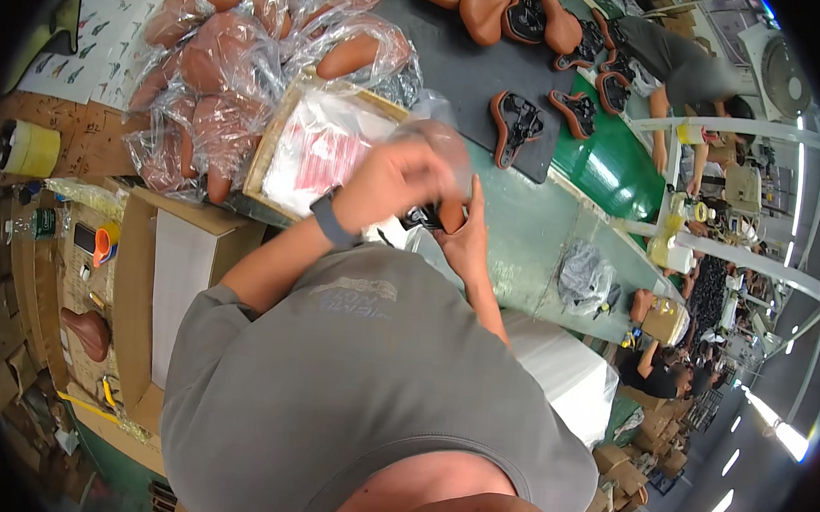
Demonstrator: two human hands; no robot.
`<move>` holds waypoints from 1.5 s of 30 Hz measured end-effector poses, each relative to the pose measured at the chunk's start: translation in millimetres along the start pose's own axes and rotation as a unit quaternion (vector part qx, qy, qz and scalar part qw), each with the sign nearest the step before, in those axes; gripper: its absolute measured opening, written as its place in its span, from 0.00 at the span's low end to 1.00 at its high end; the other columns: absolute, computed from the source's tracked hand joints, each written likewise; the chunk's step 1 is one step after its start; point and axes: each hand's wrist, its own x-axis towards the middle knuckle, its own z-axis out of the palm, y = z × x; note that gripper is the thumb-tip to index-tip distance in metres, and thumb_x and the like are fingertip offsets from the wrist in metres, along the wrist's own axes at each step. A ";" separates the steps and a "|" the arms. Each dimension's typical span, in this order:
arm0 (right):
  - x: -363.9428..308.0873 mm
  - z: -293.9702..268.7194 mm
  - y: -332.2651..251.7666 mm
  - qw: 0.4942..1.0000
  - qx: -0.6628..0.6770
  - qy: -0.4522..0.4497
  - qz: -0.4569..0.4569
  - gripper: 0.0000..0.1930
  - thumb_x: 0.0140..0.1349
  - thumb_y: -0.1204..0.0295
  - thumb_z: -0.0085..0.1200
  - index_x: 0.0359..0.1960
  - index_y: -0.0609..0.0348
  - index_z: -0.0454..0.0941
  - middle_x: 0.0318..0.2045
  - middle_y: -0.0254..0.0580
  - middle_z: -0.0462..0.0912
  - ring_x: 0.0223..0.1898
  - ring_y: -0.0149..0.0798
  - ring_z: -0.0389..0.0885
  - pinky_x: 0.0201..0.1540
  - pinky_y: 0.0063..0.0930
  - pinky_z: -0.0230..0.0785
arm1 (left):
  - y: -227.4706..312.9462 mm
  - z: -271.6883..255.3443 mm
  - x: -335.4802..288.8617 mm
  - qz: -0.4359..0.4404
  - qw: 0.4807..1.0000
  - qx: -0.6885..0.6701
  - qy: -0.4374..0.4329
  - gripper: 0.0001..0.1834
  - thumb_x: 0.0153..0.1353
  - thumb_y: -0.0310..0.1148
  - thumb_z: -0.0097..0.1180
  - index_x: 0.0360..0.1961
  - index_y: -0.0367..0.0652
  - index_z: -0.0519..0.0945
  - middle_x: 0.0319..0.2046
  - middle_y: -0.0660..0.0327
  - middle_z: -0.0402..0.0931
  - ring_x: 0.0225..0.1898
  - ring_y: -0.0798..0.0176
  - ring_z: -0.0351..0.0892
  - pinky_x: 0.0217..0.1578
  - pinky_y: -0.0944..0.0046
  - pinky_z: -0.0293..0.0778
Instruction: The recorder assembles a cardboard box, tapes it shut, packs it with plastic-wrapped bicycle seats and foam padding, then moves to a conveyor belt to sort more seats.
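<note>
A brown bicycle saddle (451,215) with a black underside is close in front of my chest. My right hand (468,245) grips its near part, thumb and fingers on either side. Above it, my left hand (400,177), with a dark band on the wrist, is bent over the saddle's far part. Its fingers are smeared by motion, so whether they hold anything is unclear. The far end of the saddle is blurred too. Just left of my left hand, a shallow wooden box (272,147) holds clear plastic and red-and-white printed pieces.
Brown saddles in clear bags (221,61) are heaped at the far left. Unwrapped saddles (519,123) lie on a dark mat (429,67) and a green surface (610,160). An open carton (135,288) stands by my left arm. A person (688,76) works at the far right.
</note>
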 end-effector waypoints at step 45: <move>-79.6 -48.7 4.5 0.461 0.842 -0.243 0.139 0.54 0.74 0.27 0.43 0.82 0.62 0.55 0.26 0.47 0.73 0.08 0.30 0.64 0.07 0.23 0.53 | -74.4 12.4 158.6 -0.014 0.941 0.331 0.065 0.27 0.77 0.55 0.56 0.66 0.50 0.82 0.77 0.50 0.71 0.82 0.43 0.59 0.77 0.41 0.60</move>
